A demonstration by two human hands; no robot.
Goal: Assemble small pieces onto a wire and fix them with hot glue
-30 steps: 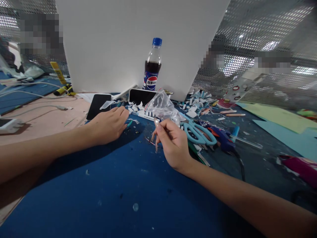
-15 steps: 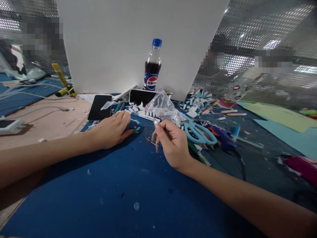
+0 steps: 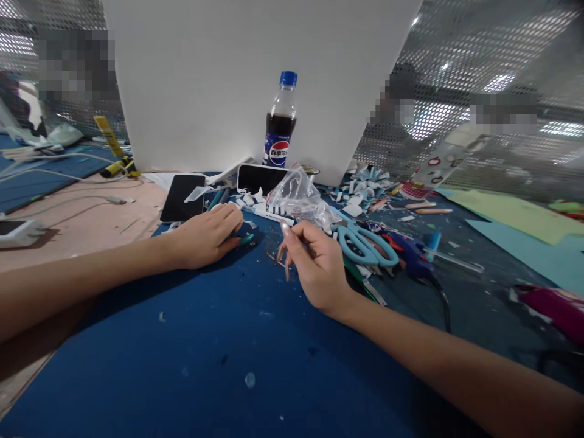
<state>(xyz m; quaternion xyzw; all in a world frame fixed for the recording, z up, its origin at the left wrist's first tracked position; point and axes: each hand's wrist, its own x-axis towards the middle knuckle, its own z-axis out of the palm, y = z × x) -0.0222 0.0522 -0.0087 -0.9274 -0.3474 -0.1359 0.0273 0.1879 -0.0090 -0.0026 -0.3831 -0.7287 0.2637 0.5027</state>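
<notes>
My left hand (image 3: 207,236) rests palm down on the blue tabletop (image 3: 182,365), its fingers loosely bent and the thumb apart from them. A small teal bit (image 3: 246,239) shows at the thumb tip; whether it is a nail or a loose piece I cannot tell. My right hand (image 3: 319,261) lies half turned up with relaxed, curled fingers and long nails. Nothing shows between its thumb and fingers. Just beyond it are a white marker (image 3: 274,214) and a clear plastic bag (image 3: 303,198). Light-blue scissors (image 3: 365,243) lie right of that hand.
A cola bottle (image 3: 279,131) stands before a white board (image 3: 205,79). Two phones, one flat (image 3: 183,198) and one leaning (image 3: 260,179), are near it. Paper scraps (image 3: 365,182), a blue glue gun (image 3: 417,258) and coloured paper (image 3: 524,243) lie to the right. Cables (image 3: 68,198) cross the left.
My left hand's thumb has drawn back very slightly to the left. My right hand and the things on the table stay as they were; the view shifts a little.
</notes>
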